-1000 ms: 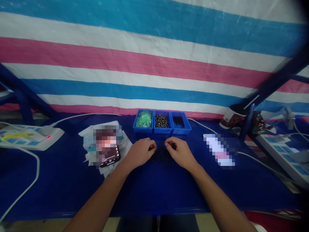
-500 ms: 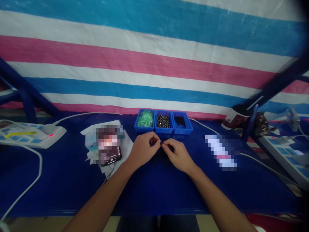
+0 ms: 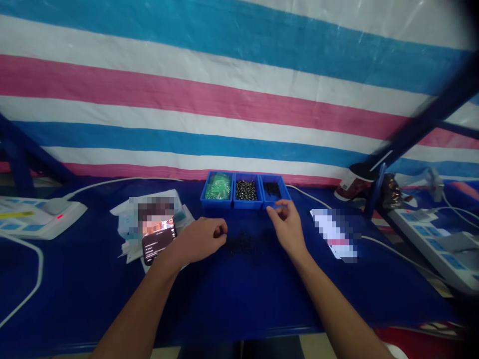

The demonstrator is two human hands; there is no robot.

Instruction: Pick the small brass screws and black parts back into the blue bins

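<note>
My left hand [image 3: 205, 240] is over the table beside a phone, its fingers curled closed; a dark bit shows at the fingertips, too small to name. My right hand [image 3: 288, 227] is raised just in front of the right blue bin [image 3: 275, 203], thumb and forefinger apart, with nothing visible between them. Thin black pieces [image 3: 271, 189] lie in that bin. Beside it, the middle bin holds small black and brass-coloured metal parts [image 3: 246, 190]. Green plastic packets [image 3: 218, 186] fill the left one. Between my hands, a loose pile of small black pieces [image 3: 245, 243] lies on the blue table [image 3: 239, 294].
A lit phone [image 3: 159, 242] rests on white plastic bags [image 3: 125, 209] at left. Another bright screen [image 3: 331, 232] lies at right with a cable. Power strips [image 3: 48, 219] stand at both sides. A cup [image 3: 354, 184] is at the back right, before a striped sheet [image 3: 224, 119].
My hands, together at the fingertips before, have moved apart. The left went left and down; the right moved right and up towards the right bin. The black pile between them is now uncovered.
</note>
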